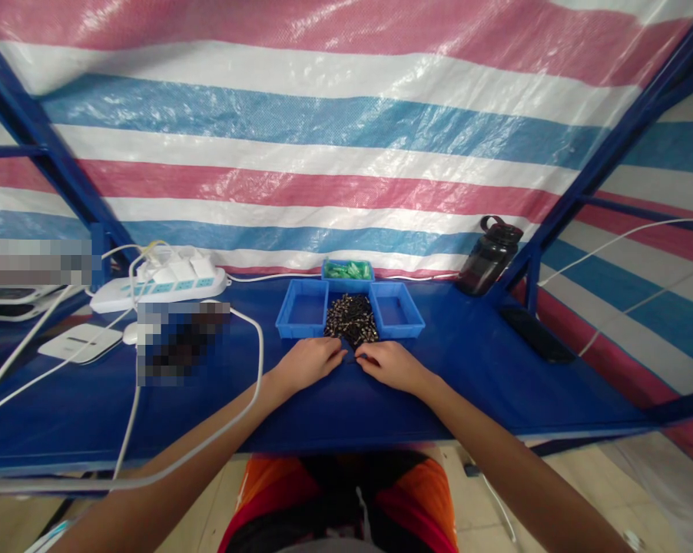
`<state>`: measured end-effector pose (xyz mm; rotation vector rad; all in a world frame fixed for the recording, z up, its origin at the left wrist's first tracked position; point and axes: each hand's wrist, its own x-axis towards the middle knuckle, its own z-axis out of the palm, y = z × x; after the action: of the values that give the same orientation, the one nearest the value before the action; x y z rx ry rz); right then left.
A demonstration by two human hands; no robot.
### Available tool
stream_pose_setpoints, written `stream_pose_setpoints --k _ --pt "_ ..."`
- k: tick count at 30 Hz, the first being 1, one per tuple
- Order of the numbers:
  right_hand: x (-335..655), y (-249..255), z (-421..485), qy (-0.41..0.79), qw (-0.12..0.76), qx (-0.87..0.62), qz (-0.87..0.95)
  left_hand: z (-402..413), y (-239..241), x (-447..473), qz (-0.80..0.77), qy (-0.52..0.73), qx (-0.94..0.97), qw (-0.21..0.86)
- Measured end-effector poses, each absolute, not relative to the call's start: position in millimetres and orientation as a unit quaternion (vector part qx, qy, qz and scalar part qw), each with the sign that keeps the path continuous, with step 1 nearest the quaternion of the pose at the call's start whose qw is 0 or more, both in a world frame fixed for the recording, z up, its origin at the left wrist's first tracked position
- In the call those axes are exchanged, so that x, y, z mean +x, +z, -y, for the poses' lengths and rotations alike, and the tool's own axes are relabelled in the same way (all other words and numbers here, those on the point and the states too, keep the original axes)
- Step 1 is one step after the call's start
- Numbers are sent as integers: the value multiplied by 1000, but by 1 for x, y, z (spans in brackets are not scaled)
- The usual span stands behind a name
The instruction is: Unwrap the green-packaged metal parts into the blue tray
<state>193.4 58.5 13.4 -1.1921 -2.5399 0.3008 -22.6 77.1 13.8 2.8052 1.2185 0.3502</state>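
Observation:
A heap of small dark and brass-coloured pieces (352, 316) lies on the blue table, too small to identify. At its near edge, my left hand (313, 361) rests with its fingers curled and thumb drawn in. Facing it across a narrow gap is my right hand (393, 364), fingers bent and pressed together at the tips. Whatever the fingertips of either hand hold is too small or hidden to name. Blue trays flank the heap: a left tray (301, 331) and a right tray (401, 331). Behind it stands a blue box (325, 270) with green, plastic-looking contents (347, 269).
To the left are a white power strip (162, 290) with plugs, a flat white device (80, 342) and loose cables; one white cable (259, 346) loops over my left forearm. A dark bottle (489, 257) and a black phone-like slab (536, 335) are on the right. Striped sheeting (335, 184) hangs behind.

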Motion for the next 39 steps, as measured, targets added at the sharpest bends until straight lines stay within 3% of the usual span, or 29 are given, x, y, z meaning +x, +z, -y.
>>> stream_pose_setpoints --k 7,16,39 --pt "195 12 -59 108 162 -416 888 -73 20 -27 -432 47 901 -1" --pt "194 13 -59 117 159 -416 888 -74 16 -26 -369 64 927 8" --pt "195 13 -59 113 165 -420 885 -77 19 -32 -390 63 918 3"
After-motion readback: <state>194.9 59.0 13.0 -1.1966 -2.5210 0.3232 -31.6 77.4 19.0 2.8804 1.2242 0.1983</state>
